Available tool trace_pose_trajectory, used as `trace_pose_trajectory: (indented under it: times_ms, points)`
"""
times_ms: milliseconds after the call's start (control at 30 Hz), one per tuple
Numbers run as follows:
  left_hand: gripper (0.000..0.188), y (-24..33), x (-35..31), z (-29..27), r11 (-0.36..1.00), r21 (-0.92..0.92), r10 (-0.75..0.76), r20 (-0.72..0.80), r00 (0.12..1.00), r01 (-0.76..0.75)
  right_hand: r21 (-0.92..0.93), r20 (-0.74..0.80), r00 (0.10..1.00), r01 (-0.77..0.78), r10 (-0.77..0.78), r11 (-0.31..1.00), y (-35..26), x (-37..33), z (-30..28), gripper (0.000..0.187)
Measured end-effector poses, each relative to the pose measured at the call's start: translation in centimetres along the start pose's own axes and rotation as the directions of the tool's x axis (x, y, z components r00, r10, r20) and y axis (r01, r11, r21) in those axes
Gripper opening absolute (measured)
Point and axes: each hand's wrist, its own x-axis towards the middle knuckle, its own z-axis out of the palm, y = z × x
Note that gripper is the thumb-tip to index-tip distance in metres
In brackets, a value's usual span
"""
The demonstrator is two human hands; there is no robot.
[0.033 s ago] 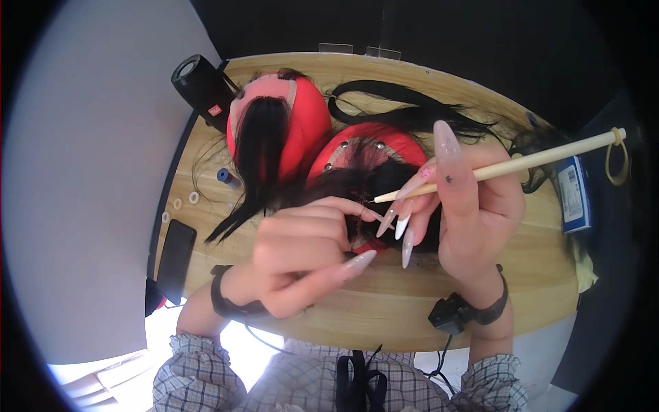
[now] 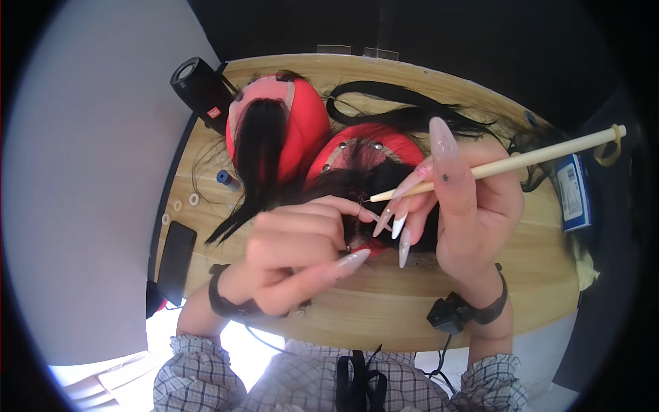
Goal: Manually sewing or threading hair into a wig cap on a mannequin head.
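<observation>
In my right hand (image 2: 473, 213) is a ventilating needle with a long cream handle (image 2: 522, 161), pinched between thumb and fingers. Its thin metal tip points left into black hair (image 2: 398, 185) on the nearer red wig block (image 2: 398, 141). My left hand (image 2: 298, 244) rests beside that tip, index finger extended at the hair and thumb apart. Its other fingers are curled, and what they may hold is hidden. Fine dark strands cross near the left index fingertip. A mesh cap with pins sits on this block. Long pale nails show on both hands.
Behind to the left stands another red block (image 2: 312, 123) with a black hair bundle (image 2: 261, 141). A loose black hair hank (image 2: 391, 96) lies at the back. Around them are a black speaker (image 2: 199, 89), a dark phone (image 2: 177, 254), a blue box (image 2: 575, 192) and small rings (image 2: 194, 200).
Both hands have shifted slightly left, and the needle tip has moved a little left with the right hand. The loop on the handle's far end has swung up.
</observation>
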Motion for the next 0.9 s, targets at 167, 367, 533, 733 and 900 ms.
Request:
trace_pose_trajectory:
  times_ms: [167, 367, 533, 733, 900]
  points:
    - [0.027, 1.2, 1.1, -1.3, 0.976, -0.177, -0.135, -0.056, 0.989, 0.123, 0.029, -0.008, 0.992, 0.125, -0.125, 0.992, -0.7, 1.1, -0.1, 0.024]
    - [0.025, 1.6, 2.0, -1.3, 0.988, -0.150, -0.058, -0.141, 0.988, 0.036, 0.031, -0.090, 0.963, 0.258, -0.254, 0.966, -1.1, 1.8, -0.7, 0.032]
    - [0.022, 2.5, 2.2, -1.5, 0.981, -0.188, -0.082, -0.207, 0.975, 0.043, 0.093, -0.143, 0.979, 0.160, -0.146, 0.983, -3.0, 2.6, -4.0, 0.031]
    - [0.023, 3.7, 2.5, -1.5, 0.986, -0.146, -0.119, -0.258, 0.959, 0.083, -0.119, -0.403, 0.897, 0.145, -0.181, 0.982, -3.0, 1.7, -7.1, 0.042]
    - [0.026, 4.2, 2.7, -1.2, 0.992, -0.114, -0.086, -0.288, 0.954, 0.055, -0.185, -0.045, 0.999, 0.019, -0.028, 0.983, -0.9, 0.5, -6.1, 0.038]
